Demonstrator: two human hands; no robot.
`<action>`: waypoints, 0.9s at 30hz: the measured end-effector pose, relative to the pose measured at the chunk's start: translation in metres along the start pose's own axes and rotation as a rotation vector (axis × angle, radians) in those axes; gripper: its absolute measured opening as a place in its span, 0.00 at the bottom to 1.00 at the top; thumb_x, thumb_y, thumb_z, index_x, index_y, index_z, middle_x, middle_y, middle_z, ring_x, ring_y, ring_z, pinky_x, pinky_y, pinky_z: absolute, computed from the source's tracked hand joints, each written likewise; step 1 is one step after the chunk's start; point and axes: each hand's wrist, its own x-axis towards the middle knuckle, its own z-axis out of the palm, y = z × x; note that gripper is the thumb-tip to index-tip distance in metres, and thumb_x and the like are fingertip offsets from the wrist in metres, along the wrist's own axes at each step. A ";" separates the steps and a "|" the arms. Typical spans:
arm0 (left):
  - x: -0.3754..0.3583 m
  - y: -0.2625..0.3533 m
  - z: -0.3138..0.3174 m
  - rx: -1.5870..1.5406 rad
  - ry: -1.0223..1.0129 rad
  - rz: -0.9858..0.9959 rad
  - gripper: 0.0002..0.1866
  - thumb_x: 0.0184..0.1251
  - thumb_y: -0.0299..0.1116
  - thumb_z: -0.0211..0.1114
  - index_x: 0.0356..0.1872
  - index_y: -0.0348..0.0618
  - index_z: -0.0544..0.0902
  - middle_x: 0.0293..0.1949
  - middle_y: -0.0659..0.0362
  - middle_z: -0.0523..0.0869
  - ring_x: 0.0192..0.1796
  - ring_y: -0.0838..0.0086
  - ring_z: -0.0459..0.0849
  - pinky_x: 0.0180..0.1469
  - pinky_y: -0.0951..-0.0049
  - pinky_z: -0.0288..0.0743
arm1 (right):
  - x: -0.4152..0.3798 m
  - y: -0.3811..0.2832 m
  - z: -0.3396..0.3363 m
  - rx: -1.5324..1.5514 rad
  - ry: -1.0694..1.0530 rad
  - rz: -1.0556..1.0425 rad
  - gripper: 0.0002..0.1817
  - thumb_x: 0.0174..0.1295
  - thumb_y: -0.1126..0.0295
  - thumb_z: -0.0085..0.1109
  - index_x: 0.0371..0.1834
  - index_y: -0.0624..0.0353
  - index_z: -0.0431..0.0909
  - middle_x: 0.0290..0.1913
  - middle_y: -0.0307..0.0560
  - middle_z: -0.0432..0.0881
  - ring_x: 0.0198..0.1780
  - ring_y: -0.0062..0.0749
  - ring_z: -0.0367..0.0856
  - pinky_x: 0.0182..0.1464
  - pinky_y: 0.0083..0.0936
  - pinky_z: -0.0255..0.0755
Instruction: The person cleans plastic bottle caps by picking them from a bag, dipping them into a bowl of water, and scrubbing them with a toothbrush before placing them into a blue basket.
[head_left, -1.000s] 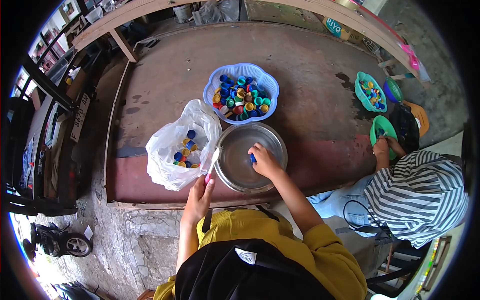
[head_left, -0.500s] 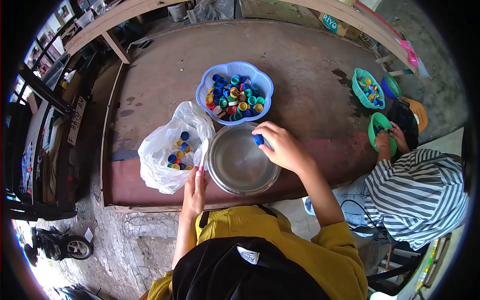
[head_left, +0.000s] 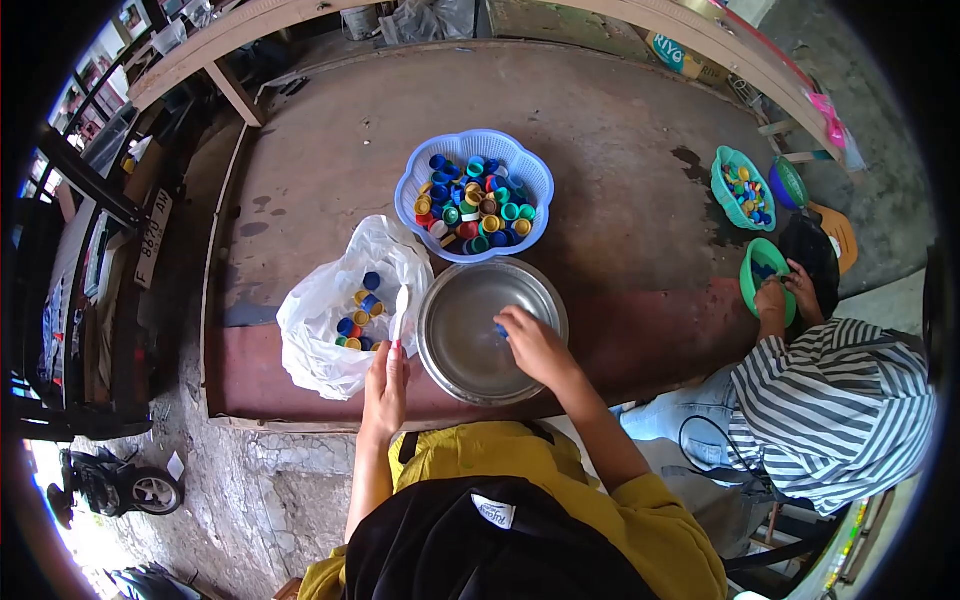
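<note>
Over the steel bowl [head_left: 440,365], my right hand [head_left: 535,345] pinches a blue bottle cap [head_left: 501,330]. The bowl seems to hold clear water. My left hand [head_left: 384,395] is closed round a slim white tool that looks like a toothbrush [head_left: 401,312], its head pointing up between the bowl and a white plastic bag [head_left: 310,350]. Several blue, yellow and red caps [head_left: 370,305] lie in the open bag. Behind the bowl stands a light-blue plastic basket [head_left: 541,190] full of mixed coloured caps [head_left: 470,205].
At the right, a person in a striped shirt [head_left: 840,410] has both hands at a green bowl [head_left: 752,270]. A turquoise basket of caps [head_left: 727,200] stands beyond it. A wooden rail [head_left: 330,12] crosses the table's far side.
My right hand has moved left and down with the blue cap, from the bowl's right rim to over its middle. My left hand has barely moved.
</note>
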 end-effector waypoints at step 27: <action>0.011 -0.013 0.006 0.044 -0.070 -0.027 0.16 0.72 0.40 0.44 0.29 0.36 0.66 0.20 0.62 0.66 0.25 0.81 0.62 0.27 0.77 0.59 | -0.001 -0.011 -0.002 0.021 0.134 -0.001 0.22 0.48 0.85 0.53 0.50 0.63 0.71 0.43 0.52 0.73 0.42 0.45 0.75 0.46 0.33 0.70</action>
